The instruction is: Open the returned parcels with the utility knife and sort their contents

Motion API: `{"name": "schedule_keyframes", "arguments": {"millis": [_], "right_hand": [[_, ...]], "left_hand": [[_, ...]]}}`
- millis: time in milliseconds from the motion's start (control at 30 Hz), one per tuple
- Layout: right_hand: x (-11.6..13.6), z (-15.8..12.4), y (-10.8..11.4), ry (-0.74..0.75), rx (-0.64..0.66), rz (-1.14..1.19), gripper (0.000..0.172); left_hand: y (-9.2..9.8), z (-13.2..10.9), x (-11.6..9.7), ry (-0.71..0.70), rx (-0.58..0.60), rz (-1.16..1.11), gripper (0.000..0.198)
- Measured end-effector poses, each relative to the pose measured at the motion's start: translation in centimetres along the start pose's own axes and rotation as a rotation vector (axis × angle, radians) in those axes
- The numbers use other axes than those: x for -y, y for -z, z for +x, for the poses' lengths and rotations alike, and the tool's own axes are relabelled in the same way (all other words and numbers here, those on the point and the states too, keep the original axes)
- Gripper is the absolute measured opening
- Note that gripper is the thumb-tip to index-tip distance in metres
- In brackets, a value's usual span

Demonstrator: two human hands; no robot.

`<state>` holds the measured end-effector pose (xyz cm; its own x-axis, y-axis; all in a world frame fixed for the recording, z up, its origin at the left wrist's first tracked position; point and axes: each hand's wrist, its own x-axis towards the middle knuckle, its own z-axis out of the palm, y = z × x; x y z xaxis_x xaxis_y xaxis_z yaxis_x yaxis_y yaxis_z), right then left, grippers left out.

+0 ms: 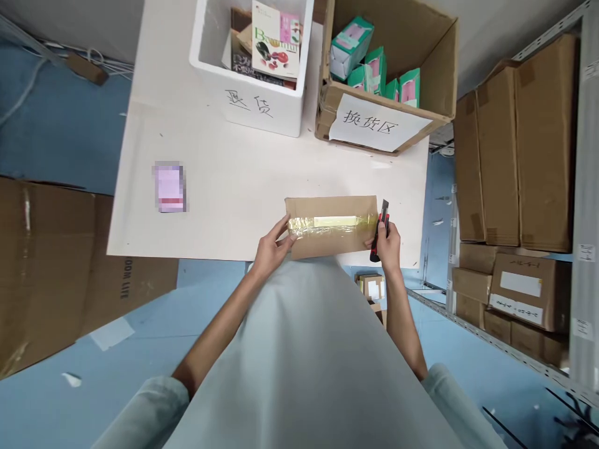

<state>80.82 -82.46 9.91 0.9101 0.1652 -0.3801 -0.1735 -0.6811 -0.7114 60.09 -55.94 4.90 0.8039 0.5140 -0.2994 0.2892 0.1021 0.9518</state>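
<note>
A small cardboard box [334,246] with clear yellowish tape and a pale label strip along its middle lies at the table's front edge. My left hand [274,248] grips its left end, thumb and fingers closed on the corner. At the box's right end, my right hand [389,246] is wrapped around a black and red utility knife [384,212]. The knife's tip points away from me, and the fingers of that hand also reach the box's edge. Whether the blade is out is too small to tell.
On the white table [224,187], a white bin [262,106] of packages and a cardboard carton [421,118] of green-pink packs stand at the back. A blurred pinkish item [170,188] lies left. Shelving [583,262] with stacked boxes [543,149] is right; a large carton [51,262] is left.
</note>
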Motion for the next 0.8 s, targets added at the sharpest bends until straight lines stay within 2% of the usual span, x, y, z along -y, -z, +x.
{"name": "schedule_keyframes", "arguments": {"millis": [67, 133, 200, 333, 433, 533, 633, 800], "right_hand": [[0.6, -0.1, 1.0, 0.077, 0.000, -0.140, 0.062], [1.9, -0.6, 1.3, 0.241, -0.031, -0.318, 0.061], [3.9, -1.4, 0.9, 0.429, 0.021, -0.480, 0.057], [8.5, -2.7, -1.9, 0.647, 0.439, -0.787, 0.047], [11.6, -2.8, -4.1, 0.720, 0.641, -1.078, 0.049], [13.5, -2.4, -5.4, 0.774, 0.746, -1.314, 0.049], [14.5, -1.9, -5.8, 0.816, 0.795, -1.445, 0.049], [15.3, -1.8, -5.7, 0.844, 0.808, -1.532, 0.051]], "left_hand": [[-0.9, 0.5, 0.5, -0.001, -0.005, -0.012, 0.082], [-1.2, 0.8, 0.6, 0.001, -0.029, 0.003, 0.077], [-1.2, 1.0, 0.5, 0.010, -0.044, 0.026, 0.074], [-1.2, 1.2, 0.4, 0.030, -0.069, 0.047, 0.069], [-1.3, 1.1, 0.3, 0.034, -0.079, 0.035, 0.068], [-1.4, 0.9, 0.2, 0.045, -0.056, -0.006, 0.067], [-1.4, 0.8, 0.4, 0.065, -0.050, -0.025, 0.066], [-1.7, 0.8, 0.9, 0.065, -0.063, -0.027, 0.065]]}}
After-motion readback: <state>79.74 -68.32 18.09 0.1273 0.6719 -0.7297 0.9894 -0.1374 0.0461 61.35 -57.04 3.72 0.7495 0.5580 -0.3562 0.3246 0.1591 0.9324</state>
